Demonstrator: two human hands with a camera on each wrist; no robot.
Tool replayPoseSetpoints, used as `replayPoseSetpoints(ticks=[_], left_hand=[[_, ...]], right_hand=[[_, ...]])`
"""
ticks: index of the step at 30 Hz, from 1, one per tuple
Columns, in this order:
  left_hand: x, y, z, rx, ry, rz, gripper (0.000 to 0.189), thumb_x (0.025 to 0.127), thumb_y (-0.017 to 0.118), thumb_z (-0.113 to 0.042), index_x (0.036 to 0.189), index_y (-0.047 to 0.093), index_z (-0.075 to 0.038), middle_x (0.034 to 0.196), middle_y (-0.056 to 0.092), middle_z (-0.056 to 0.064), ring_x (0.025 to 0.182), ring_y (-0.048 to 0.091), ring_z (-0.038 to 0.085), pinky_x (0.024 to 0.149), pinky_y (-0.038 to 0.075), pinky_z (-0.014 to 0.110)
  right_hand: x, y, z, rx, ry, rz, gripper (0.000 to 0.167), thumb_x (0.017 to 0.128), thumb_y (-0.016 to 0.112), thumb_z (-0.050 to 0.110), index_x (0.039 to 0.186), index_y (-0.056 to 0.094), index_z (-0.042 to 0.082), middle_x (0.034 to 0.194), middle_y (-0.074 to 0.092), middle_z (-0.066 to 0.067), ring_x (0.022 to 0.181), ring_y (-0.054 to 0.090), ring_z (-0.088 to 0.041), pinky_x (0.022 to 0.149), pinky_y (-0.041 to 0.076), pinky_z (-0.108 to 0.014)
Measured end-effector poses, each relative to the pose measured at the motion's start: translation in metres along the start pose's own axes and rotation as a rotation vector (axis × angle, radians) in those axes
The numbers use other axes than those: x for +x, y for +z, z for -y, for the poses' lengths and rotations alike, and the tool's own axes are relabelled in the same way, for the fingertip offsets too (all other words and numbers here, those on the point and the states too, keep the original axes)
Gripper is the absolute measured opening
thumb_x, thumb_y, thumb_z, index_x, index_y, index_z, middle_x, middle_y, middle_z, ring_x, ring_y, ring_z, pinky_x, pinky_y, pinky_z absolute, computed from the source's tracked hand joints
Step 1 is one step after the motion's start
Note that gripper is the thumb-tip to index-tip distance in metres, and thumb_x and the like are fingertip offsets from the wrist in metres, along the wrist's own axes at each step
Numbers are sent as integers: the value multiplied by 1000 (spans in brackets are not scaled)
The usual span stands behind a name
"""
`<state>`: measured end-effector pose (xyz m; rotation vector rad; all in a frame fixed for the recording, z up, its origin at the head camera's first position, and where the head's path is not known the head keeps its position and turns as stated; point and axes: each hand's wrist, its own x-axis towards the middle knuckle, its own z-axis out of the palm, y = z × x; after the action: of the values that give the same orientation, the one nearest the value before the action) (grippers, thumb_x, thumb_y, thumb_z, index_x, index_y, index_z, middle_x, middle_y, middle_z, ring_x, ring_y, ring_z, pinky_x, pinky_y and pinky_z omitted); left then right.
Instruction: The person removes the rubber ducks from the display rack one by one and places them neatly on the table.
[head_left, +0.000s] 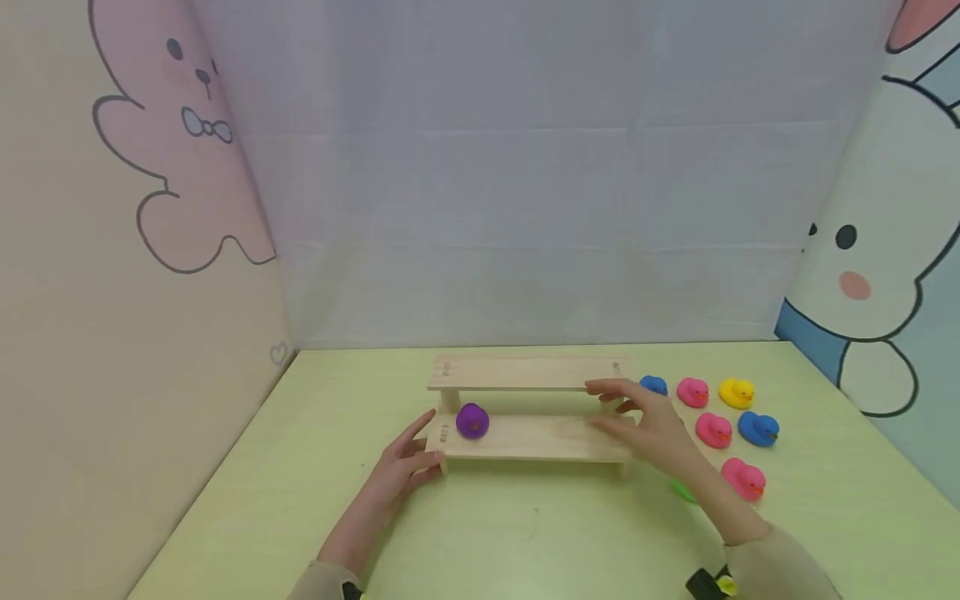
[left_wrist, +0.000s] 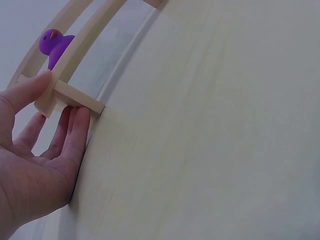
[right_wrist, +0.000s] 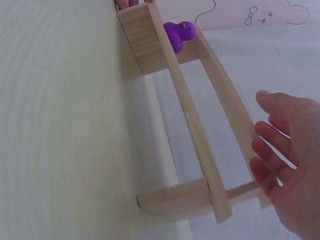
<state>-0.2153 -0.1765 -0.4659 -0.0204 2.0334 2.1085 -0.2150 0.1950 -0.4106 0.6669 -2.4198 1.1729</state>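
A two-step wooden shelf (head_left: 536, 438) stands on the table, its upper board behind and above the lower one. One purple rubber duck (head_left: 472, 421) sits at the left end of the lower step. My left hand (head_left: 402, 468) grips that end, thumb against the board's edge and fingers at the side support (left_wrist: 79, 96). At the right end hovers my right hand (head_left: 654, 427), its fingers loosely bent and holding nothing. In the right wrist view, a gap shows between the thumb and fingers of this hand (right_wrist: 295, 155).
Right of the shelf several rubber ducks stand on the pale table (head_left: 262, 500): pink (head_left: 714, 430), blue (head_left: 759, 428) and yellow (head_left: 737, 392). A green thing (head_left: 684, 492) is mostly hidden by my right forearm. Walls with cartoon figures stand left and right, and a pale curtain (head_left: 525, 208) behind.
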Motion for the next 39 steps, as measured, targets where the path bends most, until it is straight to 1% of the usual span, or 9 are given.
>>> replayPoseSetpoints(ticks=[4, 6, 12, 17, 21, 24, 28, 33, 39], left_hand=[[-1, 0, -1, -4, 2, 12, 71, 92, 66, -9, 153, 36, -28, 137, 51, 22, 106, 64, 17, 95, 56, 32], [-1, 0, 0, -3, 4, 14, 71, 92, 66, -10, 154, 36, -28, 137, 51, 21, 105, 64, 16, 95, 56, 32], [0, 0, 1, -1, 4, 12, 71, 92, 65, -9, 154, 36, -27, 138, 50, 23, 106, 64, 17, 93, 56, 31], [0, -1, 0, 2, 2, 5, 71, 91, 66, -8, 153, 36, -27, 139, 50, 23, 106, 64, 18, 94, 57, 31], [0, -1, -1, 1, 0, 8, 71, 91, 66, -9, 153, 36, -27, 139, 49, 24, 106, 64, 18, 94, 57, 32], [0, -1, -1, 2, -5, 15, 71, 92, 66, -9, 153, 36, -27, 139, 49, 24, 107, 64, 18, 94, 57, 32], [0, -1, 0, -7, -4, 25, 71, 92, 65, -10, 154, 35, -27, 140, 48, 24, 107, 64, 17, 93, 57, 30], [1, 0, -1, -7, -2, 39, 71, 92, 65, -10, 154, 34, -28, 140, 48, 24, 107, 64, 17, 95, 56, 30], [1, -1, 0, 12, -1, 28, 72, 93, 65, -9, 154, 34, -28, 139, 49, 24, 107, 64, 17, 94, 56, 30]], right_hand=[[7, 25, 5, 94, 10, -5, 43, 86, 77, 17, 127, 65, 18, 120, 71, -4, 106, 65, -22, 85, 57, -24], [10, 38, 9, 118, 3, 2, 42, 87, 76, 18, 127, 65, 18, 121, 71, -6, 108, 65, -24, 87, 58, -26], [17, 71, 22, 202, -26, 32, 40, 89, 73, 20, 128, 64, 17, 124, 70, -8, 114, 65, -24, 91, 59, -37], [24, 92, 30, 287, -23, 62, 40, 90, 72, 20, 130, 63, 15, 126, 69, -7, 116, 64, -24, 93, 58, -39], [29, 106, 35, 357, -22, 81, 41, 90, 72, 16, 129, 63, 10, 128, 68, -9, 117, 65, -27, 95, 57, -39], [33, 114, 40, 388, -6, 109, 43, 89, 73, 15, 131, 63, 9, 132, 66, -11, 118, 65, -30, 98, 55, -39], [37, 124, 45, 371, 16, 141, 47, 89, 74, 17, 133, 62, 10, 136, 63, -12, 119, 65, -32, 100, 54, -38], [41, 132, 49, 341, 58, 154, 47, 88, 75, 17, 133, 62, 13, 135, 64, -11, 115, 67, -30, 98, 55, -39], [42, 137, 51, 234, 59, 156, 45, 87, 75, 14, 130, 64, 12, 129, 68, -7, 112, 67, -22, 96, 56, -38]])
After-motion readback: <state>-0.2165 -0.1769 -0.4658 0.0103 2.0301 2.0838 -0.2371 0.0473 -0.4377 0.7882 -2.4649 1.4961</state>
